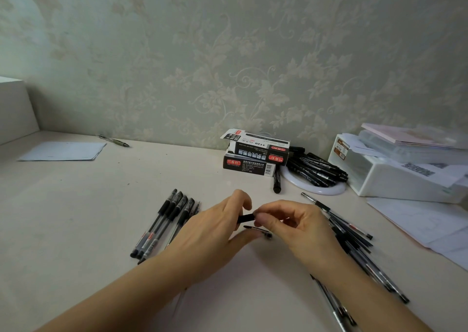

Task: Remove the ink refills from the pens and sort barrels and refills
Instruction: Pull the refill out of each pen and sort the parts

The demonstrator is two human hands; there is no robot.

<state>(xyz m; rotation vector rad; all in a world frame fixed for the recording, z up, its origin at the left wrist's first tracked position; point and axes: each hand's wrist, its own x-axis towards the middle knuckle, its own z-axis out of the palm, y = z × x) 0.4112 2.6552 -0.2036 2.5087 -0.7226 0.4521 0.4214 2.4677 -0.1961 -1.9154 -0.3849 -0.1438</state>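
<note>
Head view: pen (246,218) held above worktop (101,205) between left hand (215,227) and right hand (301,226), fingers pinched on its black tip section; best unscrewed steadily, barrel kept level.

- Two hands of mine: my left hand (222,226) and my right hand (301,226).
- One black pen part (245,217) pinched between them.
- Four pens in the row on my left (162,224), with a thinner piece beside them.
- Two pen boxes (255,154), stacked.
- One loose green pen (114,140) by the wall.
- One white storage box (395,177).
- The pile of pens on my right (354,240): too tangled to count.
</note>
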